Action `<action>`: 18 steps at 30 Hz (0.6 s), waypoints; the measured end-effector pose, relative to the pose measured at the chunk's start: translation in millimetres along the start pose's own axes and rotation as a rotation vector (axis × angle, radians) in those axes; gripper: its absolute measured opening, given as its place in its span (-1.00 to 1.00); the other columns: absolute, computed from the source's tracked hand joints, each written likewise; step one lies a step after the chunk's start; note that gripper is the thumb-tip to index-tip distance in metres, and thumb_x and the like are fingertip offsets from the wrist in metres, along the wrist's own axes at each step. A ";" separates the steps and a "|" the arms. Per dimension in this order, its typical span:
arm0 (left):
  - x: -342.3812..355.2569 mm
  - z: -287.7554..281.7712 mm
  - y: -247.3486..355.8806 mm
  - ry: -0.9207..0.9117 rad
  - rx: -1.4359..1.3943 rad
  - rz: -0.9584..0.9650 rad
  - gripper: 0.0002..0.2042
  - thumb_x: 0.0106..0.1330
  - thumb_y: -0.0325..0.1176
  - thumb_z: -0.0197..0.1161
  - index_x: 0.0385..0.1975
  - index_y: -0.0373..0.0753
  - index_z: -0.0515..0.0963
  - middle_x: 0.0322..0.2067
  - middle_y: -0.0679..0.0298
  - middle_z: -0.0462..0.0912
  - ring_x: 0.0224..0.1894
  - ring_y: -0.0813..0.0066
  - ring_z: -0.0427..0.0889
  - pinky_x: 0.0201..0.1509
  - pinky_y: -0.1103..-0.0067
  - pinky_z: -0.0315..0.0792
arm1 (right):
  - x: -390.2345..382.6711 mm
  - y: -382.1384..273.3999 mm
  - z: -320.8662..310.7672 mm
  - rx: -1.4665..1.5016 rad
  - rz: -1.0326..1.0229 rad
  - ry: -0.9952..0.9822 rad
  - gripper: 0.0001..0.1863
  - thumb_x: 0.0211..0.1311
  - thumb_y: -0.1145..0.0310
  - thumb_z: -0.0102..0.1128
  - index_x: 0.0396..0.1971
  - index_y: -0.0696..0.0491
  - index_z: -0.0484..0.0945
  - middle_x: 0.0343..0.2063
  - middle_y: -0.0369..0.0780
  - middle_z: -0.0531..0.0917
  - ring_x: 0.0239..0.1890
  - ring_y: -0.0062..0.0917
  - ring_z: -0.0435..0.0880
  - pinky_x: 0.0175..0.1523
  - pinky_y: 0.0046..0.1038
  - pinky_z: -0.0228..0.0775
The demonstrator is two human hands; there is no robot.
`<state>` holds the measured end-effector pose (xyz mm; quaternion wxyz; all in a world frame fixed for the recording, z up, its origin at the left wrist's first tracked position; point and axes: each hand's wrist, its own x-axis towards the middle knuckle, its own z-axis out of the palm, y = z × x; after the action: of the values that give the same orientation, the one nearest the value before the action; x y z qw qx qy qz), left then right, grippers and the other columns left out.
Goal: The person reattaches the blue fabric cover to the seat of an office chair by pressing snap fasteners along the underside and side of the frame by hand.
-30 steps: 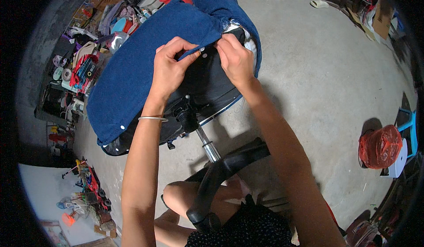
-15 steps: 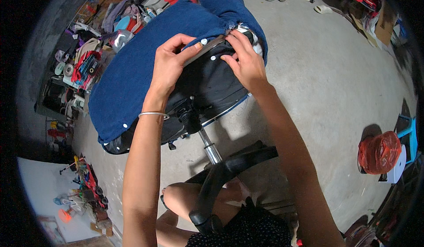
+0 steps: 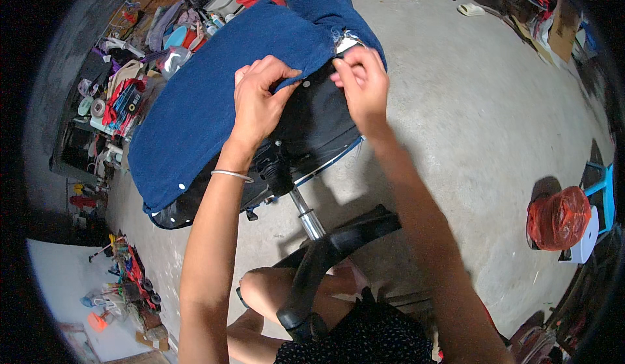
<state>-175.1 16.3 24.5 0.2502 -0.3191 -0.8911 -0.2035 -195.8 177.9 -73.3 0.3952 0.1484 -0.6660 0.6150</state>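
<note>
A swivel chair lies tipped in front of me, its black underside [image 3: 319, 113] toward me and a blue fabric cover [image 3: 215, 97] wrapped over its seat. My left hand [image 3: 263, 97] pinches the cover's edge between thumb and fingers. A white round button [image 3: 306, 84] shows on the black underside beside it. My right hand [image 3: 364, 87] is at the right end of that edge, next to frayed threads and a white patch [image 3: 346, 42]. Its fingers are curled together and slightly blurred; whatever they hold is hidden.
The chair's metal post [image 3: 307, 214] and black base [image 3: 338, 243] stand between my forearms, close to my legs. Piled household items [image 3: 124, 97] line the left side. To the right on the concrete floor are a red plastic bag [image 3: 558, 217] and a blue stool [image 3: 602, 198].
A grey strip along the cover's edge between my hands no longer shows. The left hand has shifted slightly right and down, holding the cloth; the right hand's fingers have curled in.
</note>
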 end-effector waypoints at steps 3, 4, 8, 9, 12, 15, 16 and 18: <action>-3.4 -0.9 4.5 0.024 0.151 0.068 -0.86 -0.09 -0.47 0.30 -0.48 -0.17 0.55 -0.50 0.32 0.48 -0.37 0.36 0.44 -0.14 0.50 0.17 | -42.3 -4.7 16.1 0.491 0.510 0.147 -0.90 0.16 0.51 0.13 -0.35 0.20 0.47 -0.45 -0.21 0.56 -0.48 -0.58 0.59 -0.37 -0.59 0.48; -4.0 -0.4 5.8 0.034 0.192 0.093 -0.85 -0.10 -0.48 0.30 -0.47 -0.17 0.55 -0.50 0.32 0.48 -0.36 0.35 0.44 -0.15 0.50 0.17 | -50.6 -4.8 26.0 0.748 0.750 0.158 -0.88 0.14 0.52 0.15 -0.33 0.22 0.48 -0.43 -0.18 0.58 -0.46 -0.58 0.60 -0.35 -0.59 0.49; 1.6 6.9 11.5 0.022 0.225 0.122 -0.85 -0.09 -0.48 0.28 -0.46 -0.17 0.55 -0.50 0.32 0.49 -0.37 0.34 0.44 -0.17 0.48 0.18 | -56.8 18.7 67.8 0.474 0.433 0.209 -0.87 0.06 0.54 0.22 -0.38 0.22 0.49 -0.42 -0.22 0.60 -0.41 -0.65 0.56 -0.33 -0.61 0.43; 3.9 9.3 12.5 0.027 0.212 0.121 -0.85 -0.08 -0.47 0.28 -0.46 -0.17 0.55 -0.49 0.32 0.49 -0.37 0.34 0.44 -0.17 0.48 0.18 | -55.1 22.5 74.5 0.376 0.378 0.230 -0.87 0.04 0.55 0.24 -0.40 0.22 0.49 -0.43 -0.23 0.60 -0.41 -0.68 0.55 -0.33 -0.63 0.41; 4.9 11.3 13.2 0.040 0.140 0.076 -0.87 -0.05 -0.46 0.27 -0.46 -0.18 0.54 -0.51 0.31 0.49 -0.39 0.34 0.44 -0.19 0.49 0.18 | -53.1 21.1 84.3 -0.017 0.293 0.260 -0.74 -0.04 0.42 0.34 -0.44 0.26 0.46 -0.51 -0.13 0.60 -0.46 -0.52 0.58 -0.34 -0.54 0.42; -2.5 0.6 7.3 0.028 0.097 0.018 -0.89 -0.02 -0.45 0.28 -0.47 -0.19 0.54 -0.55 0.30 0.48 -0.43 0.36 0.44 -0.21 0.50 0.19 | -63.6 -4.9 83.0 -0.293 0.230 0.204 -0.59 -0.13 0.26 0.42 -0.47 0.28 0.44 -0.54 -0.01 0.59 -0.44 -0.25 0.61 -0.31 -0.38 0.43; -5.9 -4.9 4.5 0.022 0.090 -0.001 -0.89 -0.01 -0.44 0.28 -0.47 -0.19 0.54 -0.56 0.30 0.48 -0.45 0.37 0.44 -0.21 0.51 0.19 | -67.3 -14.9 85.6 -0.316 0.221 0.195 -0.56 -0.15 0.23 0.43 -0.48 0.28 0.44 -0.54 0.01 0.58 -0.42 -0.18 0.61 -0.29 -0.33 0.43; -2.1 -5.8 6.9 -0.005 0.096 -0.023 -0.87 0.00 -0.45 0.28 -0.43 -0.25 0.53 -0.49 0.24 0.53 -0.38 0.30 0.50 -0.20 0.52 0.28 | -66.6 -9.8 83.4 -0.358 0.217 0.190 -0.54 -0.16 0.19 0.43 -0.49 0.28 0.45 -0.53 0.03 0.58 -0.40 -0.09 0.60 -0.28 -0.27 0.42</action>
<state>-167.3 17.2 29.3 0.2609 -0.2969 -0.9041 -0.1627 -175.0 78.6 -107.9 0.4079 -0.0551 -0.7364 0.5370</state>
